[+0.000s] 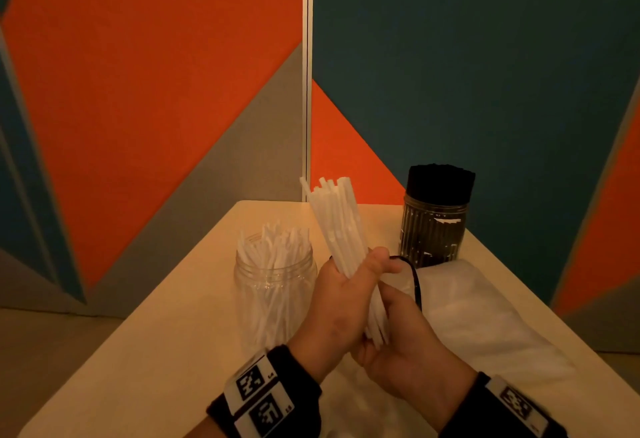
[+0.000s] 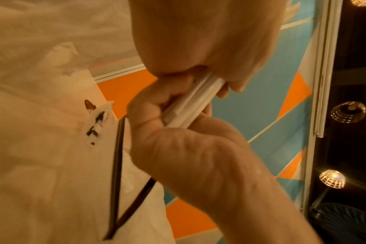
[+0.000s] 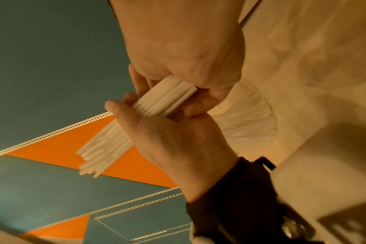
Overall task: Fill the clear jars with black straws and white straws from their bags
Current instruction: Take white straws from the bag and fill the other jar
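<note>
Both the left hand (image 1: 341, 302) and right hand (image 1: 398, 337) grip a white straw bundle (image 1: 337, 226) right of the jar (image 1: 275, 285); uneven ends could snag its rim and spill.

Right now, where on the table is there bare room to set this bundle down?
Bare tabletop lies left of the white-straw jar. The right side is crowded: the bag lies there, with the black-straw jar behind it.

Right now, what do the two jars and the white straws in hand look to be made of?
Both jars: clear plastic, probably; glossy glints, ribbed walls. White straws: opaque, matte, stiff and straight; plastic or paper, can't tell. Both hands grip them.
</note>
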Demonstrator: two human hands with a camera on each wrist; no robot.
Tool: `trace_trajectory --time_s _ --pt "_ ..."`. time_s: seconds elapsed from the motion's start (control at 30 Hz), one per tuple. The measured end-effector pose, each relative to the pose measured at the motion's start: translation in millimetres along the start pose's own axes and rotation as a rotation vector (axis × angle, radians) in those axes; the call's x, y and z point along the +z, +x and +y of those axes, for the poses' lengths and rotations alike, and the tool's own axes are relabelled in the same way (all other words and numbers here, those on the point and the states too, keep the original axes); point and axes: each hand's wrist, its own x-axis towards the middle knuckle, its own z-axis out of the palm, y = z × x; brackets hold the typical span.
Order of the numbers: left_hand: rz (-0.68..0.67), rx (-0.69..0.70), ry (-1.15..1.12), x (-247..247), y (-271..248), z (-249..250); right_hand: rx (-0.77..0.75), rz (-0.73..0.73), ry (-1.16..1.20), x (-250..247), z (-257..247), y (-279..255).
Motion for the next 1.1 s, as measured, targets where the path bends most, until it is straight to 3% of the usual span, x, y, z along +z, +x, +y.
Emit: trace_trajectory --time_s 0.17,0.3,0.43,0.6,0.77,0.83,0.9,1.0,1.1 --pt "-0.025 -0.021 0.012 -2.7 -3.2 -5.0 -0.03 0.107 -0.035 -0.4 4.5 2.9" --pt "-0.079 -0.058 0.059 3.2 -4.2 -3.7 -0.078 0.082 -0.059 0.0 4.4 3.7" --pt "-0.061 0.068 0.038 1.0 5.3 14.0 -0.106 0.122 -0.079 -4.0 -1.6 5.7" --pt "-0.017 0.106 -0.232 1.6 9.1 30.6 -0.06 0.106 -0.099 -3.4 -6.4 5.1" --pt "0.047 0.147 -0.16 -7.5 10.8 36.5 0.019 0.074 -0.26 8.5 -3.2 0.7" --pt "0.063 0.182 -0.16 -22.3 18.3 48.0 -0.109 0.078 -0.388 17.7 -3.7 2.6" --pt "0.078 0.206 -0.157 -41.2 28.9 62.6 -0.368 0.067 -0.613 27.9 -5.8 5.5" --pt "0.131 0.198 -0.194 -71.1 46.3 80.1 -0.812 -0.066 -1.072 38.6 -8.1 8.9" --pt "0.173 0.173 -0.297 -95.0 61.8 88.7 -1.047 -0.166 -1.455 40.8 -4.1 14.7"
